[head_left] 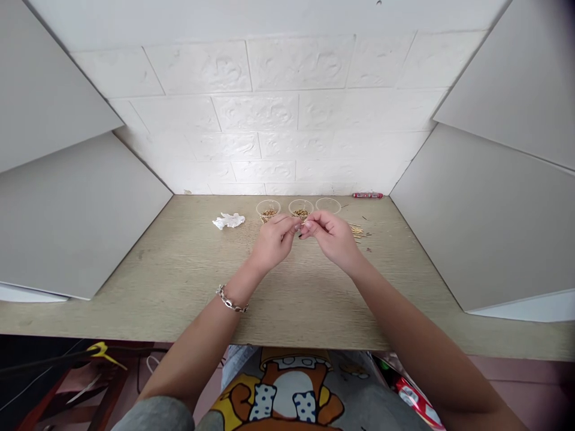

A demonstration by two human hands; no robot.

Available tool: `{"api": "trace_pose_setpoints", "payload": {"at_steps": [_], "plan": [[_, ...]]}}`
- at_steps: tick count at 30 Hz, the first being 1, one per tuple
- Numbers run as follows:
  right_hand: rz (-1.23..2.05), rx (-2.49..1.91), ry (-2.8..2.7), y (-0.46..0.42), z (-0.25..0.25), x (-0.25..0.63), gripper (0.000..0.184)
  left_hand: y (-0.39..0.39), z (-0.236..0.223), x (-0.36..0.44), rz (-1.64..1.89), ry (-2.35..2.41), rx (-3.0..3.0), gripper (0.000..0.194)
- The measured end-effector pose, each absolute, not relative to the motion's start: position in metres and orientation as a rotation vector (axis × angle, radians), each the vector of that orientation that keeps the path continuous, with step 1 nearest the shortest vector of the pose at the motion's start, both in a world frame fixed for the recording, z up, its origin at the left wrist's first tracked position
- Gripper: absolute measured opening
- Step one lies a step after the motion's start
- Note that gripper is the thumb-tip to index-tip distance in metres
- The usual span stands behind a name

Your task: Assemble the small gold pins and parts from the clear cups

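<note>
My left hand (272, 240) and my right hand (335, 239) meet above the middle of the table, fingertips pinched close together. Something tiny and pale is between them, too small to name. Just behind the hands stand a clear plastic cup (268, 207) and a second clear cup (300, 207), both holding small gold-coloured pieces. A third clear cup (328, 205) is partly hidden by my right hand. Beside that hand lies a bunch of thin gold-coloured sticks (356, 231), partly covered by it.
A crumpled white tissue (229, 221) lies left of the cups. At the back right, a red tube-like item (367, 195) rests near the white brick-pattern wall (278, 114). Grey panels (81, 215) flank the wooden table (188, 287) on both sides. Small dark bits are scattered at the right.
</note>
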State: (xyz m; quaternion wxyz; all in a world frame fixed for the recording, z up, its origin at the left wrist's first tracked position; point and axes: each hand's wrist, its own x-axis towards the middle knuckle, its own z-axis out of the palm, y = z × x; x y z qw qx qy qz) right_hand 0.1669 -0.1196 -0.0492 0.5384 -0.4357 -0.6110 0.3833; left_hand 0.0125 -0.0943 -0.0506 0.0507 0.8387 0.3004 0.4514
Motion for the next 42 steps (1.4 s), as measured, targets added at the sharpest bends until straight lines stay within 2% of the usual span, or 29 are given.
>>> {"api": "trace_pose_setpoints", "payload": {"at_steps": [17,28,36,42], "plan": [[0.755,-1.167,-1.544,-0.105,-0.073,0.165,0.010,-0.093,-0.055,0.022,0.932,1.268,2.001,0.025],[0.823,-1.092,-1.412,-0.105,-0.079,0.158,0.013,-0.091,-0.055,0.021,1.032,1.188,2.182,0.024],[0.538,-1.129,-1.537,-0.109,-0.079,0.158,0.010,-0.095,-0.050,0.022,1.005,1.207,2.177,0.024],[0.517,-1.122,-1.541,-0.111,-0.078,0.157,0.012,-0.093,-0.050,0.022,0.950,1.200,2.058,0.026]]}}
